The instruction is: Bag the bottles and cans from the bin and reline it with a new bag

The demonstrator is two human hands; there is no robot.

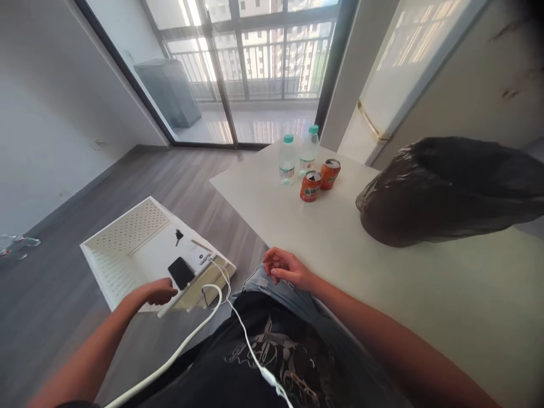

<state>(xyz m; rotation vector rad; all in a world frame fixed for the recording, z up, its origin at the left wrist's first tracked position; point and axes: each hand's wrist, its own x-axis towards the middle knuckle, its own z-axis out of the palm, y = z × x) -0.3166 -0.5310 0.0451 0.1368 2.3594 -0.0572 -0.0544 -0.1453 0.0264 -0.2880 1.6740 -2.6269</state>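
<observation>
My left hand [159,293] reaches down to a white perforated shelf [127,232] on the floor, its fingers curled beside a black phone [181,272] lying there. Whether the fingers touch the phone is unclear. My right hand [285,267] rests on my jeans-covered knee at the edge of the white table [382,283], fingers loosely bent, holding nothing. Two white cables [212,300] run from the shelf across my lap.
On the table stand two water bottles [288,158] [309,148], two orange cans [310,186] [330,173] and a large black plastic bag [446,187]. A small key [178,235] lies on the shelf. Glass balcony doors stand behind; grey wood floor to the left.
</observation>
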